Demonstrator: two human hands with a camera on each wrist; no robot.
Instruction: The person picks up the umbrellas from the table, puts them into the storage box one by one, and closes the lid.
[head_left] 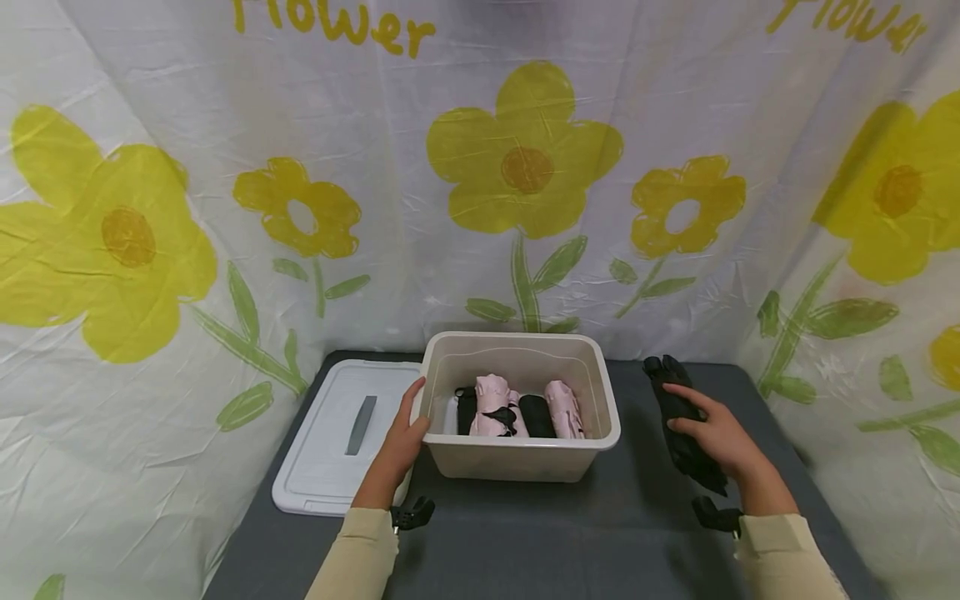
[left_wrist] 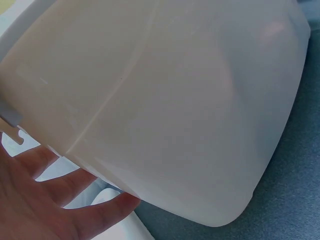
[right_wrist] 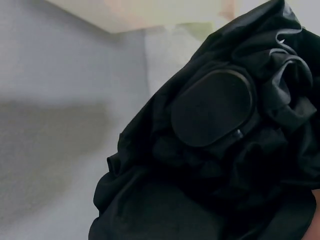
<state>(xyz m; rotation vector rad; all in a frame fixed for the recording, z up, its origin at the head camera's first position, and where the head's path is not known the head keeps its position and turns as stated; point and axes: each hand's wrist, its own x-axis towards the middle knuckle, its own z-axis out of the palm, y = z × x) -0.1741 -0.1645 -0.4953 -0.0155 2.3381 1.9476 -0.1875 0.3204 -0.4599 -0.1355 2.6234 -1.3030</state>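
Note:
A beige storage box (head_left: 517, 462) stands in the middle of the table. Inside it lie rolled pink folding umbrellas (head_left: 492, 400) and black rolled ones (head_left: 536, 417). My left hand (head_left: 401, 437) holds the box at its left front corner, thumb at the rim; in the left wrist view the fingertips pass behind the wall. To the right of the box, my right hand (head_left: 712, 437) grips a black folding umbrella (head_left: 675, 408). Its fabric is loosely bunched, and the right wrist view shows the umbrella's rounded handle end (right_wrist: 212, 107) among the folds.
A white lid (head_left: 322, 475) with a grey handle lies on the dark grey table (head_left: 510, 542) to the left of the box. Behind the table hangs a white curtain (head_left: 397, 250) printed with yellow flowers, which also encloses both sides.

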